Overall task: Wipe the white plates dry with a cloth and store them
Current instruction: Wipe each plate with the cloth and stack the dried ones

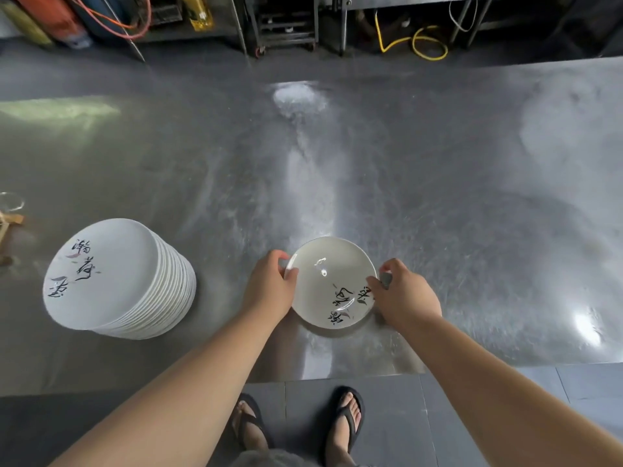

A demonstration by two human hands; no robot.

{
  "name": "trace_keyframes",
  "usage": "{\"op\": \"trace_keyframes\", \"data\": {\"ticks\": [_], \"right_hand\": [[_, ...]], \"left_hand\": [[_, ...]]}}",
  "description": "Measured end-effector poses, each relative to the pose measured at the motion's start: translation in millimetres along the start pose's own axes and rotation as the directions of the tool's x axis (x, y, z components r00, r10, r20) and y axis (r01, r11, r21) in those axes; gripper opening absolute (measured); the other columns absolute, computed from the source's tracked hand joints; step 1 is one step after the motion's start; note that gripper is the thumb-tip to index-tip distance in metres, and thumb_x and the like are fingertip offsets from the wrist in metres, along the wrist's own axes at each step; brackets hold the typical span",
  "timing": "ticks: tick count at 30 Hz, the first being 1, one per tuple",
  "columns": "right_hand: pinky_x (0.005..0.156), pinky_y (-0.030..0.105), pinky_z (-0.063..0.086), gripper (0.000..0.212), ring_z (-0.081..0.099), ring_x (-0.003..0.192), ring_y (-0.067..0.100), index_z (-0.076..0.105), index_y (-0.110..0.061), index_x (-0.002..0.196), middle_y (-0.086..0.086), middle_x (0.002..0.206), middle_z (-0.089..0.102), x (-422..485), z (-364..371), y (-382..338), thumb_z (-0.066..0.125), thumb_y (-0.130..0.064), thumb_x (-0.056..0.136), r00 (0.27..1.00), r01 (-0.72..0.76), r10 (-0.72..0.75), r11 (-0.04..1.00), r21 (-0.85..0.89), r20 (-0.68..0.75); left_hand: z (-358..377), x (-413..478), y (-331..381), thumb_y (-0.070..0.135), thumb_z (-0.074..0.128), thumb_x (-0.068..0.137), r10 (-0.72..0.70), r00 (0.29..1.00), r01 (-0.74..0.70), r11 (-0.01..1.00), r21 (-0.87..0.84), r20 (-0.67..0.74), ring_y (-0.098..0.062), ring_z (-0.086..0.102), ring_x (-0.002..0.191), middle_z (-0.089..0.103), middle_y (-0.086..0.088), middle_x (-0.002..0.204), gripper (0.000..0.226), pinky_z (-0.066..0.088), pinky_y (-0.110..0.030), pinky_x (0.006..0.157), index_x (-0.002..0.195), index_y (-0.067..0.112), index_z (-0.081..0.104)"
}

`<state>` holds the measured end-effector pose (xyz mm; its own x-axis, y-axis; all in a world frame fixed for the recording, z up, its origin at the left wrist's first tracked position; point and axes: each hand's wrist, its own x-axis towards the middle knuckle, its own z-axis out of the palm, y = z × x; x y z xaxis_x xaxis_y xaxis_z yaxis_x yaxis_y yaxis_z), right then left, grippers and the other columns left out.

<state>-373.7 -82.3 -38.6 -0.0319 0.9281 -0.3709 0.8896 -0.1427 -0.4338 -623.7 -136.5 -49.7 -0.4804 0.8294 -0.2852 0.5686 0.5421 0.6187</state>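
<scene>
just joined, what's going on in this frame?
A person is holding one white plate by opposite rims, with the left hand on its left edge and the right hand on its right, over the near part of a steel table. A stack of matching plates sits apart to the left.

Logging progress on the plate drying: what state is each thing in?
Plate: face up, gripped at both sides.
Left hand: grips the plate's left rim.
Right hand: grips the plate's right rim.
Stack of plates: face up on the table, untouched.
</scene>
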Motion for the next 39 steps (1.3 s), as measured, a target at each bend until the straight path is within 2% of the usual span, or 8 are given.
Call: {"op": "trace_keyframes", "data": {"ticks": [7,11,16,19,25,30,35,39], "right_hand": [[0.048,0.029,0.054,0.017,0.062,0.044,0.014,0.051,-0.035,0.092,-0.013,0.072,0.066,-18.8,-37.7,-52.4,0.059,-0.05,0.091,0.996,0.081,-0.08,0.997,0.004,-0.044],[0.054,0.038,0.061,0.013,0.063,0.041,0.015,0.053,-0.035,0.092,-0.009,0.074,0.071,-27.6,-38.9,-121.0,0.057,-0.047,0.091,0.98,0.197,-0.197,0.98,0.007,0.017],[0.063,0.037,0.061,0.011,0.068,0.05,0.023,0.056,-0.028,0.09,-0.005,0.076,0.075,-47.3,-12.9,-220.9,0.057,-0.039,0.089,0.941,0.325,-0.33,0.943,0.079,0.072],[0.069,0.037,0.062,0.01,0.07,0.055,0.016,0.056,-0.029,0.086,-0.016,0.071,0.074,-61.6,13.4,-266.9,0.056,-0.038,0.087,0.928,0.351,-0.359,0.932,0.089,0.102],[0.066,0.03,0.06,0.017,0.071,0.055,0.012,0.056,-0.031,0.09,-0.014,0.069,0.074,-87.3,66.1,-320.6,0.053,-0.047,0.085,0.922,0.331,-0.345,0.938,0.105,0.174],[0.044,0.027,0.05,0.011,0.068,0.043,0.025,0.053,-0.031,0.092,-0.005,0.058,0.071,-101.6,93.8,-332.7,0.057,-0.04,0.089,0.946,0.236,-0.27,0.953,0.188,0.179],[0.048,0.038,0.056,0.008,0.067,0.042,0.032,0.051,-0.028,0.088,0.006,0.058,0.068,-106.0,100.8,-329.9,0.057,-0.033,0.086,0.96,0.181,-0.217,0.963,0.202,0.175],[0.037,0.021,0.043,0.01,0.065,0.04,0.019,0.056,-0.02,0.086,0.004,0.057,0.068,-104.1,101.2,-331.2,0.061,-0.028,0.084,0.97,0.137,-0.175,0.967,0.216,0.171]], "left_hand": [[-78.2,-3.3,-12.9,0.038,0.069,0.096,0.063,0.994,-0.062,0.998,0.009,-0.088,-0.02,0.063,0.091,0.064,0.006,0.1,0.027,0.046,-0.03,0.08,0.119,0.025,0.063],[-145.7,-3.6,-31.5,0.042,0.068,0.096,0.05,0.99,-0.057,0.997,-0.052,-0.132,-0.021,0.063,0.065,0.067,0.012,0.091,0.013,0.056,-0.036,0.068,0.106,0.037,0.061],[-228.0,-1.4,-82.6,0.046,0.067,0.092,0.013,0.967,-0.032,0.997,-0.071,-0.255,0.003,0.06,0.075,0.066,0.02,0.086,0.01,0.044,-0.026,0.068,0.088,0.044,0.059],[-262.5,-2.2,-119.7,0.045,0.069,0.089,-0.058,0.944,0.043,0.998,-0.055,-0.324,0.009,0.056,0.072,0.064,0.022,0.08,0.018,0.037,-0.016,0.061,0.08,0.051,0.054],[-302.0,-9.8,-185.1,0.058,0.059,0.084,-0.124,0.932,0.108,0.992,-0.066,-0.34,-0.004,0.062,0.074,0.066,0.017,0.079,0.016,0.042,-0.027,0.064,0.087,0.044,0.055],[-307.3,-4.4,-212.6,0.06,0.064,0.089,-0.153,0.957,0.159,0.987,0.007,-0.245,-0.018,0.065,0.083,0.065,0.015,0.083,0.027,0.048,-0.03,0.07,0.092,0.033,0.062],[-300.0,1.0,-220.1,0.059,0.059,0.094,-0.124,0.974,0.135,0.99,0.046,-0.192,-0.014,0.052,0.061,0.059,0.008,0.069,0.042,0.033,-0.028,0.053,0.074,0.023,0.051],[-299.9,3.5,-217.0,0.051,0.054,0.099,-0.073,0.981,0.088,0.993,0.074,-0.181,-0.016,0.043,0.056,0.052,0.004,0.066,0.043,0.027,-0.031,0.05,0.072,0.02,0.041]]}}
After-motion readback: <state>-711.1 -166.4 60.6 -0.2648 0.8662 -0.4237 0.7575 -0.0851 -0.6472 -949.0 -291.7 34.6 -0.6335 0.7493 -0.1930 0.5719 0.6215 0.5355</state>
